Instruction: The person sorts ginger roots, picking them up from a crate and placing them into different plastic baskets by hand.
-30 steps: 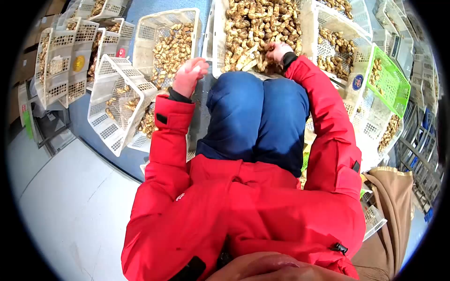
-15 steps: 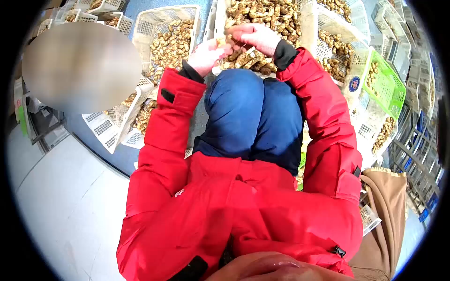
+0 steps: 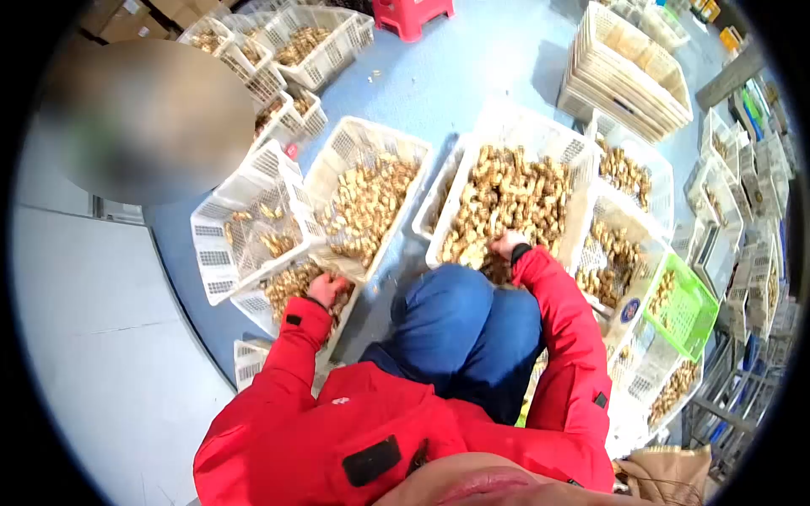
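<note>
My left hand [image 3: 327, 288] is low over a white crate [image 3: 245, 301] of small brown-and-cream mushrooms [image 3: 287, 287] at my left. Its fingers are small and blurred, so their grip is unclear. In front of my knees stands a large white crate [image 3: 527, 126] heaped with longer mushrooms [image 3: 519, 190]. My right hand [image 3: 509, 244] reaches into its near end with the fingers curled down among the mushrooms. Whatever those fingers hold is hidden. A pale mushroom [image 3: 472, 255] lies just left of that hand.
Another mushroom crate [image 3: 409, 145] stands between my hands, with a tilted white crate [image 3: 207, 240] beside it. At right are more mushroom crates and a green basket [image 3: 696, 316]. Stacked white crates [image 3: 582, 88] and a red stool [image 3: 411, 29] are farther back.
My hands were together above the near edge of the large crate. The left has moved away to the left-hand crate; the right has lowered into the mushrooms. The view has tilted up.
</note>
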The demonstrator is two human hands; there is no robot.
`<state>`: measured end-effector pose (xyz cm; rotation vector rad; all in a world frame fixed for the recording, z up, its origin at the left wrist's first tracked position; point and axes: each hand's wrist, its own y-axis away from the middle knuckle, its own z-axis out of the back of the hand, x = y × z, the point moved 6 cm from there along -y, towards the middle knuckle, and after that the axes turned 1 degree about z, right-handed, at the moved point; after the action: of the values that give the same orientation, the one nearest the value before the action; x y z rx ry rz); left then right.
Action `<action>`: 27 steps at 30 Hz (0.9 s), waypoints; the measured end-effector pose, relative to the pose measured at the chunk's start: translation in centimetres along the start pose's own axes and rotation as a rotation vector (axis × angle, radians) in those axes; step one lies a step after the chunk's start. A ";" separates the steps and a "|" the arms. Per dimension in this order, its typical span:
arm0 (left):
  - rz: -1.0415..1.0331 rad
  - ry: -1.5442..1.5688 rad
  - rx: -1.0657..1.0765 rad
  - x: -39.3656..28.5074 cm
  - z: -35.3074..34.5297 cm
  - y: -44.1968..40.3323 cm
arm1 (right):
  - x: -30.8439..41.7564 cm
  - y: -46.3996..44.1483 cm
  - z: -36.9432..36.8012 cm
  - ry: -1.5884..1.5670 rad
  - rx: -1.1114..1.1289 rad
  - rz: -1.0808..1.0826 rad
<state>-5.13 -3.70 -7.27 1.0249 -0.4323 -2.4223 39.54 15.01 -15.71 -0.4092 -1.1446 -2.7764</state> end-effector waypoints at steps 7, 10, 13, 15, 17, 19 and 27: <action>0.498 -0.039 -0.418 22.9 4.2 -2.1 | 1.9 6.9 9.1 -0.357 -0.275 0.185; 0.086 0.259 -0.338 11.4 6.7 -1.3 | 7.2 13.4 15.0 -0.646 -0.338 0.183; -0.008 0.867 0.037 -0.2 3.6 -2.3 | 13.2 14.2 15.8 -0.893 -0.338 0.512; -0.151 0.896 0.274 -11.9 3.1 0.5 | 17.1 14.8 15.3 -0.916 -0.290 0.626; -0.250 0.979 0.480 -18.5 2.1 2.0 | 20.3 16.7 15.1 -0.717 -0.359 0.694; -0.309 0.864 0.494 -21.9 0.9 3.1 | 21.8 18.4 14.8 -0.545 -0.511 0.694; -0.273 0.996 0.509 -21.8 -0.5 1.3 | 19.8 16.8 12.5 -0.946 -0.510 0.646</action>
<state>8.91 6.76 5.75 2.4292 -0.5593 -1.6790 26.52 11.90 9.79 -1.8718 -0.2066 -2.2015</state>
